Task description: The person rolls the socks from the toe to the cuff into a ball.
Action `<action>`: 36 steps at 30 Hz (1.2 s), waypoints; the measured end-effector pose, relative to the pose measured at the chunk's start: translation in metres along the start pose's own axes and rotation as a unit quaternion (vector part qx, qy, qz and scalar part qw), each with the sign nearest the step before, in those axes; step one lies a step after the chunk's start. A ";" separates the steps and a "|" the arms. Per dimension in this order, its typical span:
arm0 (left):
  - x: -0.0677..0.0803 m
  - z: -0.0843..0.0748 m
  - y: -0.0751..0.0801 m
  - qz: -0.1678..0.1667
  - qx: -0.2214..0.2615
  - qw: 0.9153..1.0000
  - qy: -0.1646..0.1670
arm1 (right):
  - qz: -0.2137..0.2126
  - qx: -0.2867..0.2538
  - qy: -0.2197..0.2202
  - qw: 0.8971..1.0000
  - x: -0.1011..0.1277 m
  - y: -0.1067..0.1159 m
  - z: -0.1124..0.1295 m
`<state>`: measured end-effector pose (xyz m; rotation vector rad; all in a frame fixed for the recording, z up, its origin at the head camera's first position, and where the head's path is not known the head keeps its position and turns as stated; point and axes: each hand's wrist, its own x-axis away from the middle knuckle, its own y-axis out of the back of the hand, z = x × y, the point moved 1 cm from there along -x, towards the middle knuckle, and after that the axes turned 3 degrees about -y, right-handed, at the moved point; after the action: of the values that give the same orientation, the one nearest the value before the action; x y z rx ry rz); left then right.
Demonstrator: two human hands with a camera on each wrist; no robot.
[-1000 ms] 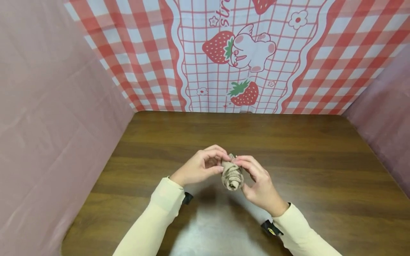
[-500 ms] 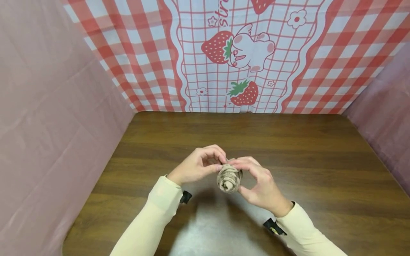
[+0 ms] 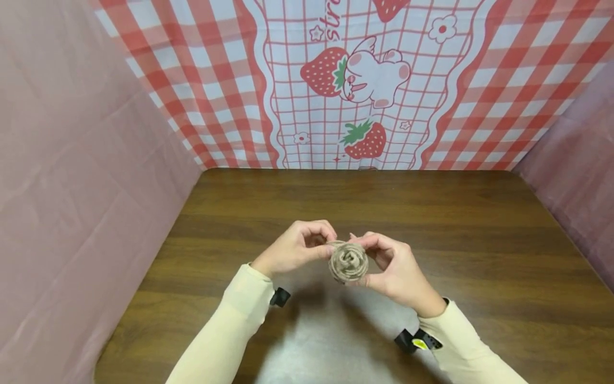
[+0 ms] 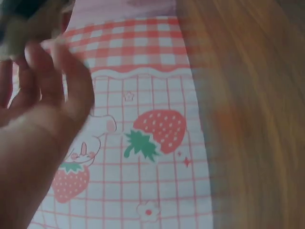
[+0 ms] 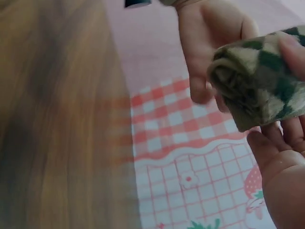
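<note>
A small rolled-up towel [image 3: 348, 261] is held above the table with its spiral end facing up toward the head camera. In the right wrist view, the towel's side [image 5: 271, 71] has a dark green and beige checked pattern and looks fuzzy. My right hand [image 3: 405, 272] grips the roll from the right, thumb at its near side and fingers at its far side. At the upper left of the roll, my left hand [image 3: 299, 249] pinches a loose edge of the towel between thumb and fingers. The left wrist view shows only a blurred bit of towel [image 4: 35, 28] beyond the left fingers.
Below the hands lies a brown wood-grain table [image 3: 268, 197]. A red-and-white checked strawberry cloth [image 3: 220, 101] hangs behind it, and plain pink cloth [image 3: 91, 176] walls the left side, with more pink cloth [image 3: 571, 144] at the right. Black cameras [image 3: 280, 297] sit at the wrists.
The towel roll has turned so its spiral end faces the head camera squarely. My right hand has shifted round it, and a thin edge now stretches to my left fingers.
</note>
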<state>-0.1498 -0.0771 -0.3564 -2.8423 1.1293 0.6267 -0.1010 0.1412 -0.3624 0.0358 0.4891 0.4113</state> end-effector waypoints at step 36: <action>-0.005 -0.020 -0.033 -0.201 -0.016 0.979 0.020 | 0.040 -0.188 -0.119 0.974 0.011 0.005 -0.020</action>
<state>-0.1245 -0.0526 -0.3404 -2.9899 0.5179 0.5627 -0.1034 0.1483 -0.3841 -0.2595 0.1677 0.5661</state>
